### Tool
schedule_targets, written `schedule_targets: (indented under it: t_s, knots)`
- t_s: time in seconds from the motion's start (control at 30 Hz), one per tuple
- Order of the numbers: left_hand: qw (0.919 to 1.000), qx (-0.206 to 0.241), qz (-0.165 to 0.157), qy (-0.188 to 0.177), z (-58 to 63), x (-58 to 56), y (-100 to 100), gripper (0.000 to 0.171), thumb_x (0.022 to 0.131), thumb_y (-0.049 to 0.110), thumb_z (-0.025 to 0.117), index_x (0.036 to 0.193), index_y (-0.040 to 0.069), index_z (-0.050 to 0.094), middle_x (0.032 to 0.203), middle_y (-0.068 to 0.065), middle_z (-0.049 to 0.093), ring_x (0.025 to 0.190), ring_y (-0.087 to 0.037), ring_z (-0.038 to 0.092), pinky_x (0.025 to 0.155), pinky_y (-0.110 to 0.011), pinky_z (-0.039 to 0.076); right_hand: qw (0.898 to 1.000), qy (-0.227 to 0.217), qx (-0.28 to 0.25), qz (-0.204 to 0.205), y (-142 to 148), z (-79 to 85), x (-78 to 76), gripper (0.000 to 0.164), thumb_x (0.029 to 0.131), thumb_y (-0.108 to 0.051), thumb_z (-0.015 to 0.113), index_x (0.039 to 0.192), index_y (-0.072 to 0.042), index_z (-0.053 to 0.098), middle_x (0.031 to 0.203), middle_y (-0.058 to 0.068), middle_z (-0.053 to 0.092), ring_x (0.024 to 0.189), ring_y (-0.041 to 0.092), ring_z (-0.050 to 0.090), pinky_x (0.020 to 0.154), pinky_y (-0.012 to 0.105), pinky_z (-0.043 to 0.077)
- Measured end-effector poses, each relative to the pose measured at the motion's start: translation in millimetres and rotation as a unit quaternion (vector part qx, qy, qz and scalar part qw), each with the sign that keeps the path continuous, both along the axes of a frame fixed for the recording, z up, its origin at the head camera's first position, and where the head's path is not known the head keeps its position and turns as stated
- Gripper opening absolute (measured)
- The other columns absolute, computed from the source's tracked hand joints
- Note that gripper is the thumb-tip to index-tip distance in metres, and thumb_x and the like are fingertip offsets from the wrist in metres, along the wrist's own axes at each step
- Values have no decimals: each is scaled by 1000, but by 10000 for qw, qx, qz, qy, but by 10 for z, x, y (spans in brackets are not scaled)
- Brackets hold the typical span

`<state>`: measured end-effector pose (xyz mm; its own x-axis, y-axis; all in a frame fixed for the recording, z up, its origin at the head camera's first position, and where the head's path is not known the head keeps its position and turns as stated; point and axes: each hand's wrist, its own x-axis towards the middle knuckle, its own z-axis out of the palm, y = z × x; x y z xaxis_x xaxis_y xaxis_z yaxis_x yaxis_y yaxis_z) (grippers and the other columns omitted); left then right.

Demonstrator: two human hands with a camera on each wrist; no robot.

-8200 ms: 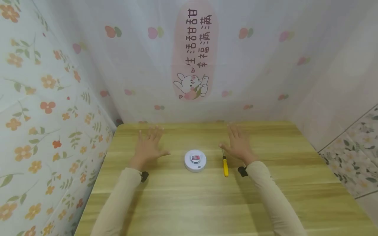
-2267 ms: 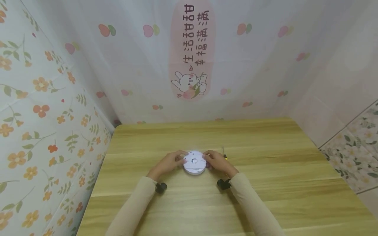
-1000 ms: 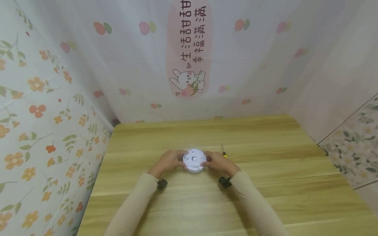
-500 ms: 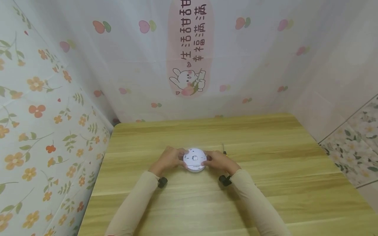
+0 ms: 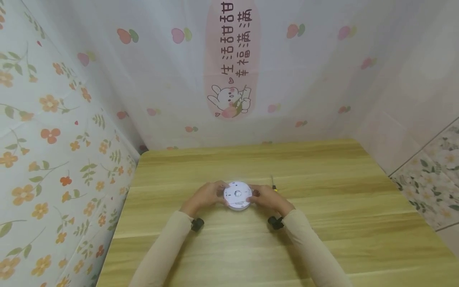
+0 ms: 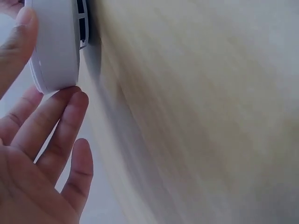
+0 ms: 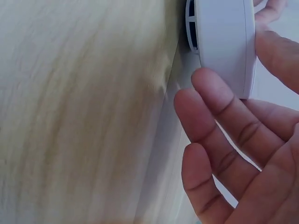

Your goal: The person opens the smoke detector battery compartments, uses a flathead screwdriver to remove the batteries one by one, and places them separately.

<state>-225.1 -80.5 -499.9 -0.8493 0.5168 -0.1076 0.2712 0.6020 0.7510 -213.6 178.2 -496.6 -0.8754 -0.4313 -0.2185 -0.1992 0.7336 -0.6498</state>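
A round white smoke detector (image 5: 238,195) is at mid-table, its flat printed back facing up. My left hand (image 5: 208,195) grips its left edge, thumb toward the near side. From the opposite edge, my right hand (image 5: 269,198) holds it the same way. In the left wrist view the detector's smooth side wall (image 6: 56,46) sits between thumb and fingers, its slotted vent facing the tabletop. The right wrist view has the same wall (image 7: 224,46) against my right fingertips, the other fingers loosely bent. Whether the vented side touches the table cannot be told.
Just beyond my right hand lies a screwdriver (image 5: 274,187), its shaft pointing away and most of its yellow handle hidden. The wood-grain table (image 5: 233,255) ends at a printed curtain (image 5: 161,79) behind. Small black cameras (image 5: 197,224) sit at both wrists.
Earliest, both hands lay spread on the table with the detector vent side up between them. It has since been turned over and gripped by both hands; lately its printed markings seem slightly rotated.
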Motion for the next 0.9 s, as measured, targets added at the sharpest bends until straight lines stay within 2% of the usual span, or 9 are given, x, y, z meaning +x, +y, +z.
schedule_targets:
  t_s: [0.1, 0.17, 0.23, 0.33, 0.47, 0.63, 0.73, 0.9]
  knots:
    - [9994, 287, -9, -208, -29, 18, -14, 70, 73, 29, 82, 134, 12, 52, 132, -16, 60, 123, -32, 56, 107, -48, 42, 9999, 8, -160, -51, 26, -6, 9, 65, 90, -29, 67, 142, 1, 43, 101, 10, 68, 90, 20, 62, 82, 36, 53]
    - [9975, 561, -2, -425, -41, 21, -17, 77, 74, 26, 82, 140, 12, 46, 134, -17, 59, 123, -33, 56, 106, -49, 43, 9994, 35, -315, -141, 41, 13, 11, 69, 90, -30, 68, 145, 0, 39, 116, 16, 65, 106, 27, 62, 94, 44, 51]
    - [9949, 774, 5, -650, -53, 18, -16, 83, 75, 24, 82, 145, 13, 39, 136, -18, 57, 124, -33, 56, 106, -49, 43, 9985, 69, -500, -201, 54, 38, 7, 72, 89, -29, 69, 147, -2, 35, 129, 20, 58, 120, 33, 56, 102, 49, 46]
    - [9914, 926, 38, -923, -75, 9, -9, 87, 76, 24, 82, 148, 15, 34, 139, -18, 54, 126, -33, 54, 107, -49, 42, 9977, 150, -659, -81, 40, 93, -2, 72, 89, -29, 70, 147, -4, 35, 140, 22, 48, 126, 40, 49, 105, 54, 43]
    - [9915, 864, -53, -968, -121, -20, 13, 89, 75, 27, 82, 149, 15, 33, 139, -19, 52, 128, -35, 51, 108, -49, 41, 9972, 501, -440, 327, -35, 140, -19, 69, 88, -31, 70, 143, -4, 41, 144, 22, 42, 131, 41, 41, 109, 57, 35]
    - [9929, 755, -266, -878, -150, -26, 32, 91, 75, 28, 82, 149, 14, 32, 140, -16, 51, 130, -34, 49, 109, -47, 40, 9942, 938, 4, 526, -175, 126, -27, 69, 83, -37, 73, 140, -7, 48, 142, 18, 46, 130, 37, 39, 108, 57, 32]
    - [9924, 768, -347, -895, -157, -22, 34, 91, 75, 27, 82, 150, 14, 31, 141, -14, 50, 130, -34, 49, 108, -48, 40, 9926, 1027, 281, 576, -247, 117, -24, 70, 81, -40, 75, 139, -11, 49, 140, 13, 49, 126, 33, 41, 101, 51, 34]
    - [9931, 683, -373, -882, -159, -17, 24, 92, 75, 31, 82, 150, 16, 31, 143, -11, 48, 129, -29, 49, 108, -46, 41, 9889, 1085, 644, 780, -332, 112, -34, 70, 80, -41, 76, 139, -13, 50, 137, 8, 50, 120, 30, 41, 87, 40, 32]
